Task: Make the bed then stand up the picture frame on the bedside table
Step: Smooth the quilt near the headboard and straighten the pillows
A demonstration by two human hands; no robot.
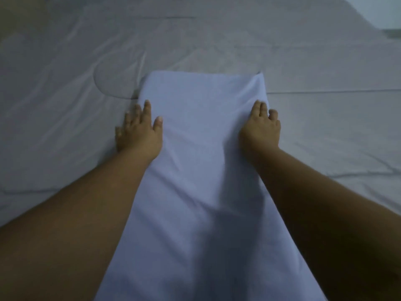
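Cloth (201,153) of a pale blue-white, long and narrow, lies lengthwise on the bed (65,61), running from the bottom edge of the view away from the person to a rounded far end near the middle of the picture; whether it is a folded sheet or a slim pillow I cannot tell. It rests on the bed's grey cover, which fills nearly the whole view and shows soft creases and a curved stitched line (102,88) just left of the cloth's far end. Both bare forearms reach forward along the cloth's two long sides. The left grip (138,131) lies palm down at the cloth's left edge, open, its fingers (147,108) straight and spread: the thumb (158,123) and the nearest finger rest on the cloth while the outer fingers lie on the grey cover beside it. The right grip (260,129) sits on the cloth's right edge near the far corner, fingers pointing away and bunched together, the thumb hidden, so I cannot tell whether it pinches the edge or only presses on it. A dark shadow (217,227) falls across the near part of the cloth between the arms. At the top right corner a lighter surface (382,9) shows beyond the bed's edge
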